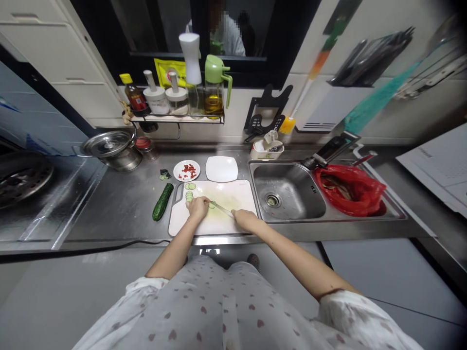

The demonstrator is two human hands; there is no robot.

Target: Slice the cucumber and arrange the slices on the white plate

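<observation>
From here I see right hand [245,220] gripping knife [224,209], can't tell left hand [199,207]'s hold; cucumber slices [189,195] seem slippery, best edge-pinched.

Moderately bright, soft indoor light whitens the board [233,226]. Glare streaks the steel tabletop [120,209]; the sink [295,194] gleams. The window [164,29] is dark, with dim reflections, partly pixelated. Wide-angle stretching warps the edges; the teal brush [386,97] is smeared, the top-right corner black.
</observation>
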